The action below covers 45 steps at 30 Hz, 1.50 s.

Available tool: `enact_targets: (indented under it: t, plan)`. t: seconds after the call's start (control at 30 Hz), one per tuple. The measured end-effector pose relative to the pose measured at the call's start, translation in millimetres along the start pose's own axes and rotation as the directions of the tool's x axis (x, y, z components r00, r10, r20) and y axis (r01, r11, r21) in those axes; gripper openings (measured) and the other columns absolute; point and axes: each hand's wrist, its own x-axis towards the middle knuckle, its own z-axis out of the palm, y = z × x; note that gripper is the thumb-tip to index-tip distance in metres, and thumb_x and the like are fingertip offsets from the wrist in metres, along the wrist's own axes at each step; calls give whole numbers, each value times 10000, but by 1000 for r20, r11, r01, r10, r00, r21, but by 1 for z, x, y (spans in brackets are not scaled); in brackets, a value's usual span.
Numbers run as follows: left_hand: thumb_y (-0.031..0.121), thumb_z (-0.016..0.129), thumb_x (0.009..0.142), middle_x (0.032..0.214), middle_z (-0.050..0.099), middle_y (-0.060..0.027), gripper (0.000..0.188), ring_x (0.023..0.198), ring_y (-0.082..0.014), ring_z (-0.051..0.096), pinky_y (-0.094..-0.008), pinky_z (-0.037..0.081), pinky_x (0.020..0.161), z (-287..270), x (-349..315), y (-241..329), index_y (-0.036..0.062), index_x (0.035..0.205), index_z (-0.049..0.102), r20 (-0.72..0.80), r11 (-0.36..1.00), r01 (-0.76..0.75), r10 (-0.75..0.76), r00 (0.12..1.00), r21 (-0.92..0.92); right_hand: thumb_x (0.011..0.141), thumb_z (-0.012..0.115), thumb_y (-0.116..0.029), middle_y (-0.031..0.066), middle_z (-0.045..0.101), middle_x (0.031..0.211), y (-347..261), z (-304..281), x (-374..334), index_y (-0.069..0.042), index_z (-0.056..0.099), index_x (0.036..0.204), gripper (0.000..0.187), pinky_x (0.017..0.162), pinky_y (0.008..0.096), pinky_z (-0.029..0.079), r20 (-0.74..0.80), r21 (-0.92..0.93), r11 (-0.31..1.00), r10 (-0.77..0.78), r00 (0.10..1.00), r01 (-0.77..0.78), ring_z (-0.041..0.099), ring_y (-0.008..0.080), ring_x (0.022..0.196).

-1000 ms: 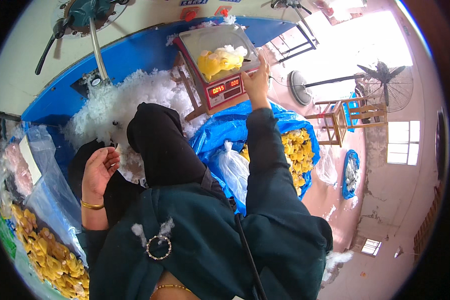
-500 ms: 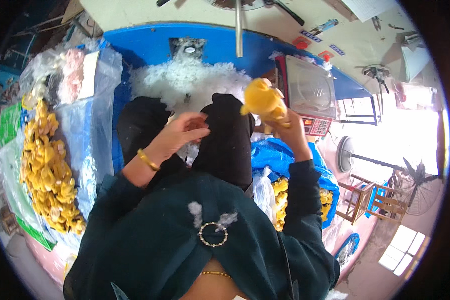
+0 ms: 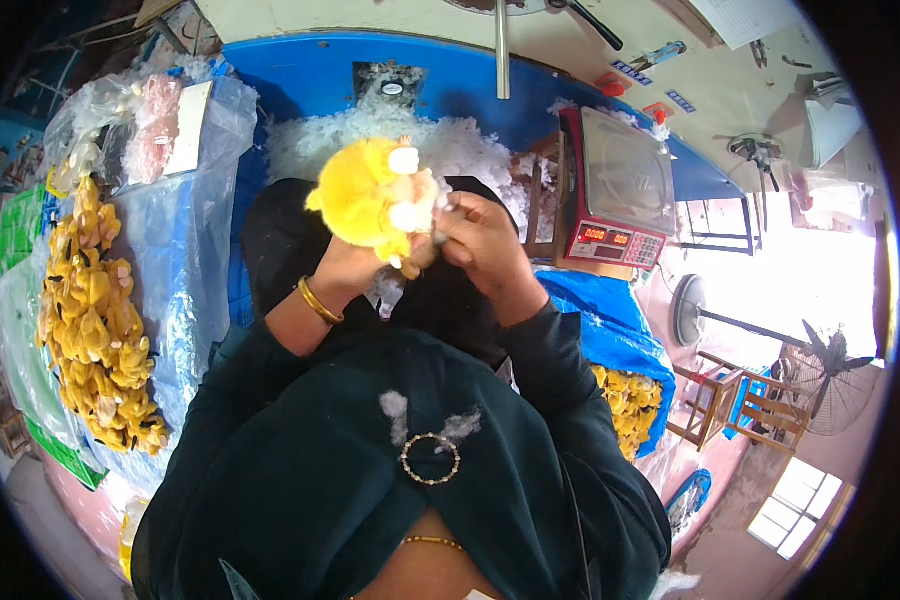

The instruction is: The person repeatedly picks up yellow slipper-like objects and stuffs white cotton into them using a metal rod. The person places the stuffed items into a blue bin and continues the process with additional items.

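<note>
A yellow plush toy (image 3: 355, 195) with white and pale pink patches is held up over my lap. From below, my left hand (image 3: 355, 268) is closed around it, its fingers partly hidden behind the toy. My right hand (image 3: 485, 240) pinches at the toy's right edge with bent fingers; small white bits show at the fingertips, too small to make out fully. Beyond my knees lies loose white fibre stuffing (image 3: 470, 145), heaped against a blue panel (image 3: 300, 75).
To the right stands a red digital scale (image 3: 625, 240) with a clear tray. Yellow plush pieces (image 3: 95, 320) lie piled on plastic sheeting at left, and more fill a blue bag (image 3: 610, 320) at right. A metal rod (image 3: 502, 60) hangs from the table ahead.
The plush toy has moved left from near the scale to over my lap. My left hand now grips it too, and my right hand has come in to its edge.
</note>
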Motion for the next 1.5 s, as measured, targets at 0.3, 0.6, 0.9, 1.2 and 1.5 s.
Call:
enact_targets:
  t: [0.3, 0.6, 0.9, 1.2, 1.5]
  plan:
    - [32, 638, 867, 1169, 588, -57, 441, 1076, -182, 584, -345, 493, 910, -24, -12, -7, 53, 1280, 484, -89, 839, 8, -67, 994, -544, 682, 832, -199, 165, 603, 1099, -28, -10, 1, -10, 508, 1242, 674, 790, 353, 507, -87, -862, 420, -673, 735, 283, 629, 259, 971]
    - [346, 746, 790, 1035, 607, -162, 441, 930, -286, 614, -355, 501, 778, -36, -27, 22, 46, 1081, 604, 100, 678, 9, -122, 987, 735, 784, 694, -180, 205, 649, 1053, 3, -71, -63, 10, 651, 1003, 293, 803, 380, 501, 35, -993, -115, -564, 825, -36, 641, 315, 910]
    - [205, 646, 798, 1123, 589, -144, 334, 1047, -348, 548, -445, 460, 891, -309, -119, 185, 82, 1103, 591, -289, -333, 854, 838, 463, 400, 781, 704, -269, 223, 669, 897, 23, -351, -271, 64, 637, 975, 391, 574, 362, 524, -713, -550, -195, -396, 579, -812, 648, 264, 654]
    - [217, 598, 823, 944, 678, -115, 217, 897, -331, 636, -451, 500, 742, -372, -146, 254, 101, 999, 648, -397, -422, 802, 710, 582, 422, 843, 689, -208, 131, 661, 923, -4, -171, -110, 24, 622, 1081, 338, 590, 309, 503, -503, -852, 316, -271, 821, -417, 631, 180, 677]
    - [100, 803, 743, 941, 650, 2, 321, 859, -100, 609, -240, 497, 769, -151, -28, 180, 58, 1016, 641, -218, 806, 142, -17, 976, 574, 884, 635, -61, 74, 619, 1030, -28, 26, 25, -66, 635, 1144, 260, 617, 230, 493, 282, -702, 561, -347, 894, 439, 633, 108, 745]
